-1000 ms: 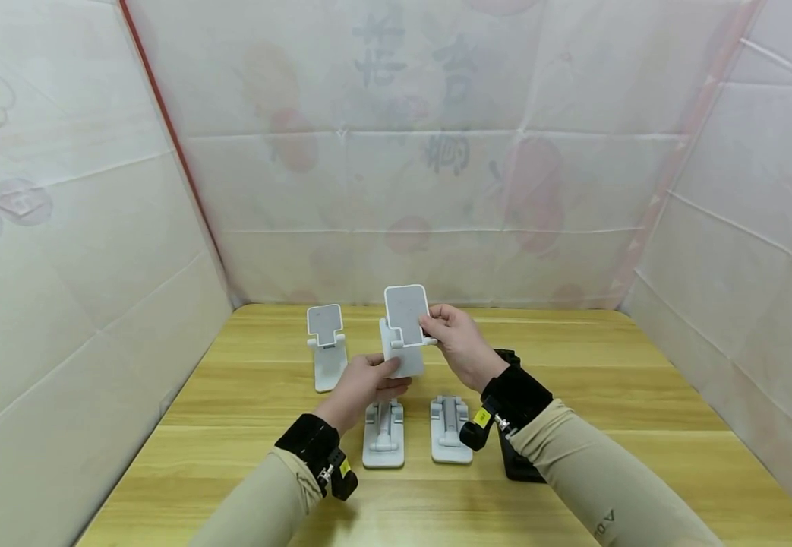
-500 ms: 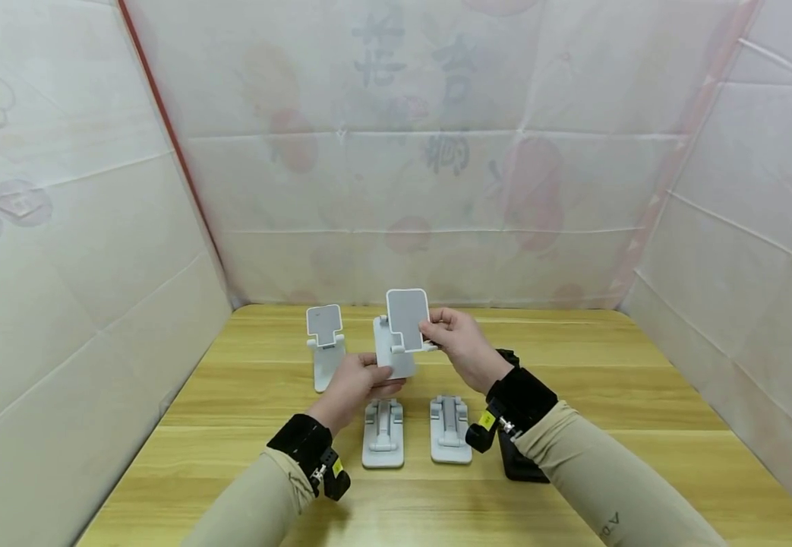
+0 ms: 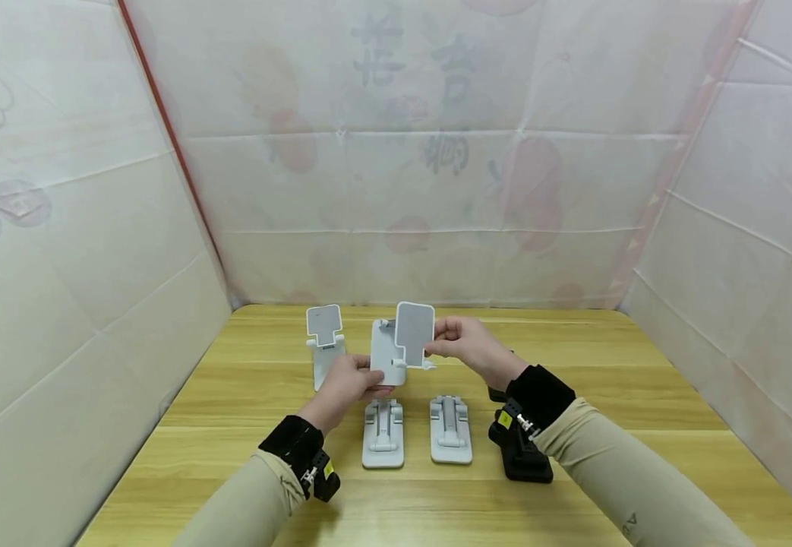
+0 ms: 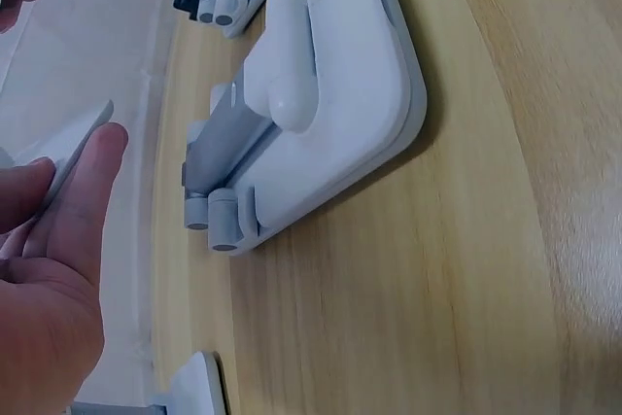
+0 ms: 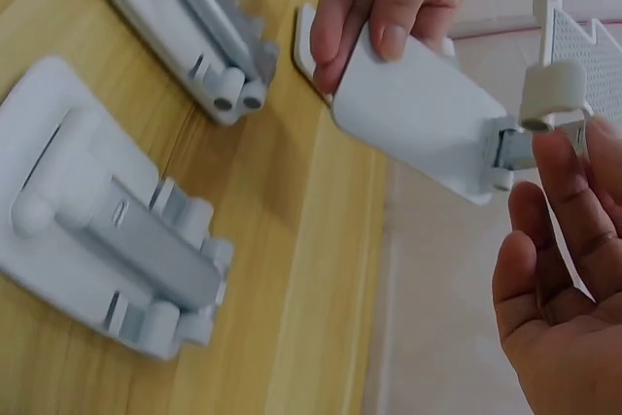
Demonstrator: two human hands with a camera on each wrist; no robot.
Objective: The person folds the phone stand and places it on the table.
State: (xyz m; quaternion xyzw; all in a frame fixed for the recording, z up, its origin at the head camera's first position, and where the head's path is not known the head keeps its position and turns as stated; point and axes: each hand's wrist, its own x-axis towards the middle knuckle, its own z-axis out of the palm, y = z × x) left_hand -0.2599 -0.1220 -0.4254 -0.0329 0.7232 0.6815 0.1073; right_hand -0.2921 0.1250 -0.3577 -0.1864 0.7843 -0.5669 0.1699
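A white phone stand (image 3: 383, 352) with a grey-padded panel is held above the table, partly unfolded. My left hand (image 3: 345, 386) pinches the lower end of its base plate between thumb and fingers. At the right side of the padded panel (image 3: 414, 331), my right hand (image 3: 472, 348) pinches the edge. The right wrist view shows the hinge arm (image 5: 520, 150) between base and panel, with the right fingertips close by. Below the hands lie two folded white phone stands (image 3: 383, 434) (image 3: 450, 431). Another white phone stand (image 3: 324, 325) stands unfolded at the back left.
A black phone stand (image 3: 527, 460) lies at the right, partly hidden by the right wrist camera and cuff. The wooden table (image 3: 614, 380) is enclosed by pale printed sheets (image 3: 396, 182) at the back and both sides.
The stand's base has shifted left with my left hand. Its padded panel has come lower and to the right with my right hand, so panel and base are farther apart.
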